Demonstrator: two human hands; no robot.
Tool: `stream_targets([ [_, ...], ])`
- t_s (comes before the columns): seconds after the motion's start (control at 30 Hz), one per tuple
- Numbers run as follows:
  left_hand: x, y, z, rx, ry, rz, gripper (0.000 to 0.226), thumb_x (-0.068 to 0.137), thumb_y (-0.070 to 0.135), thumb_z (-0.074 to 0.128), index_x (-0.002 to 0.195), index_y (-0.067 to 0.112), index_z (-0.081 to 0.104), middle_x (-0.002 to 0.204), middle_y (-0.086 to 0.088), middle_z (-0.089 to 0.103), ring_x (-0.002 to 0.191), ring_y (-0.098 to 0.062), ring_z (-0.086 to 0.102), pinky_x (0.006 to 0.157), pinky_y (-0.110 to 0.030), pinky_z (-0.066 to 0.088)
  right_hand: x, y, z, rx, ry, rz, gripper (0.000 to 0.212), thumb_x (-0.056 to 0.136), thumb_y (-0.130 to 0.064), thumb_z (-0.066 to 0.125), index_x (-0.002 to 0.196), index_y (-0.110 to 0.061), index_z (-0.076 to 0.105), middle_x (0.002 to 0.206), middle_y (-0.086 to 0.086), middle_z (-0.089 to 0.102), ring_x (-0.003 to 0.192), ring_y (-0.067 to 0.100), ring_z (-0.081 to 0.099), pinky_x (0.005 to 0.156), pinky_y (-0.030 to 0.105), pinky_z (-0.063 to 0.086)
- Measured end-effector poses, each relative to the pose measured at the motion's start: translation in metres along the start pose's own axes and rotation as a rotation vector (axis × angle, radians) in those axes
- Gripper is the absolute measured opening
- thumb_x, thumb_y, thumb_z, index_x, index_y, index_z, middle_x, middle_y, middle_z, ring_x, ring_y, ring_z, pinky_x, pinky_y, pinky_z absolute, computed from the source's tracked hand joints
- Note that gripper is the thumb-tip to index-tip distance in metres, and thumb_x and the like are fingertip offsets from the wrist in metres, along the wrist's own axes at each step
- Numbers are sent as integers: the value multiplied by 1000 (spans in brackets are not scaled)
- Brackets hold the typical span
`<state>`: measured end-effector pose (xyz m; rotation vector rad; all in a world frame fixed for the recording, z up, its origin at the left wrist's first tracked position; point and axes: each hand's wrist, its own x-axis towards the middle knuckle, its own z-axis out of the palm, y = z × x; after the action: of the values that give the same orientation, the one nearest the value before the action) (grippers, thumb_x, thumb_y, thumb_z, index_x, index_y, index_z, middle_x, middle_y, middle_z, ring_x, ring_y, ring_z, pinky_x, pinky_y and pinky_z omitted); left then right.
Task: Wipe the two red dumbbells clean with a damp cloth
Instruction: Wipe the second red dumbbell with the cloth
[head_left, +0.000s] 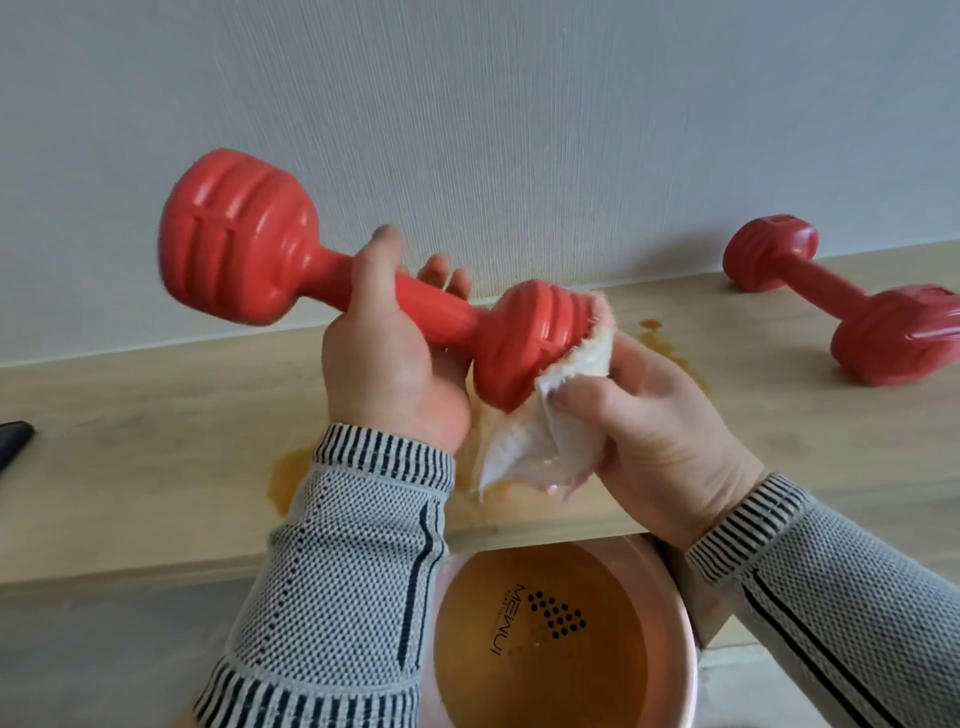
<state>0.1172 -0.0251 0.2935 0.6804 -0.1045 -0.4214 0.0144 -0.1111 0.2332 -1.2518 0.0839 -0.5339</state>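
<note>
Gripping the handle of one red dumbbell (363, 280), the left hand (387, 358) holds it up off the worktop (130, 431), fingers and thumb wrapped fully round the bar. Just past that grip, at the lower head, the right hand (660, 421) clutches a bunched white cloth (524, 441) and presses it against the end face. The far head juts out above and beyond the left grip, unsupported. The moulded shell looks like smooth, ribbed plastic, stiff and probably slick when wet, so the narrow bar is the sound place to hold; the heads are too broad and rounded. The weight cannot be judged, though one hand carries it tilted. The cloth is soft, limp and sodden. Well away from both grips, the second dumbbell (852, 306) lies on the worktop by the wall. Below the hands sits a basin (675, 634) of brownish water, with similar puddles (291, 478) on the worktop.
</note>
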Motion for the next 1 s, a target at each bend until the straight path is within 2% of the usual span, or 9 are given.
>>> stream_targets([
  [0.13, 3, -4, -1, -39, 74, -38, 28, 88, 30, 70, 72, 20, 50, 56, 7, 48, 48, -9, 49, 60, -28, 47, -4, 1, 1, -102, 56, -55, 51, 67, -24, 73, 115, -12, 65, 110, 34, 61, 98, 54, 58, 80, 80, 37],
  [0.23, 3, -7, -6, -29, 53, -29, 31, 91, 25, 65, 67, 21, 45, 52, 8, 43, 43, -9, 44, 54, -26, 42, -7, 2, 0, -186, 67, -36, 46, 59, -28, 76, 100, -10, 69, 94, 30, 65, 82, 41, 61, 74, 74, 44],
  [0.33, 2, -6, -7, -19, 6, -11, 30, 91, 19, 60, 67, 21, 43, 51, 8, 42, 43, -9, 42, 53, -25, 41, -8, 3, 0, -257, 76, -42, 47, 53, -30, 78, 91, -4, 69, 84, 26, 65, 74, 39, 61, 67, 55, 52],
  [0.47, 0, -4, -6, 17, -46, 26, 29, 91, 15, 56, 66, 20, 42, 50, 8, 39, 43, -10, 40, 53, -25, 40, -3, 1, -2, -180, 162, 12, 39, 63, -27, 67, 84, 6, 67, 84, 31, 66, 85, 50, 65, 78, 72, 49],
  [0.53, -2, -3, -6, 38, -76, 45, 30, 91, 14, 56, 64, 19, 43, 50, 7, 38, 43, -10, 40, 53, -25, 40, 0, -2, -4, -127, 187, 54, 27, 68, -20, 64, 79, 4, 68, 76, 21, 68, 78, 41, 69, 76, 59, 55],
  [0.6, -3, -4, -5, 51, -78, 66, 31, 91, 12, 56, 62, 19, 45, 49, 6, 39, 43, -11, 40, 52, -25, 40, 1, -6, -4, -68, 182, 90, 26, 72, -18, 60, 83, 5, 66, 75, 16, 68, 73, 31, 70, 70, 45, 57],
  [0.77, -2, -5, -3, 36, 29, 110, 29, 88, 9, 58, 63, 17, 46, 50, 5, 41, 43, -12, 41, 50, -26, 40, -3, 2, 0, -103, 118, 57, 29, 73, -18, 67, 92, 4, 66, 81, 19, 69, 78, 33, 69, 75, 48, 57],
  [0.9, -1, -7, -3, 60, 82, 135, 28, 87, 7, 59, 63, 17, 46, 51, 4, 42, 44, -13, 41, 50, -27, 40, -7, 7, 10, -238, 106, 8, 32, 66, -17, 74, 94, -5, 66, 79, 11, 69, 71, 21, 66, 64, 33, 56],
  [1.0, -3, -11, -2, 96, 69, 148, 29, 87, 6, 59, 62, 16, 47, 50, 3, 43, 42, -13, 42, 50, -26, 40, -5, 9, 9, -331, 190, -26, 32, 57, -32, 69, 78, -9, 66, 70, 7, 67, 67, 21, 62, 63, 49, 55],
])
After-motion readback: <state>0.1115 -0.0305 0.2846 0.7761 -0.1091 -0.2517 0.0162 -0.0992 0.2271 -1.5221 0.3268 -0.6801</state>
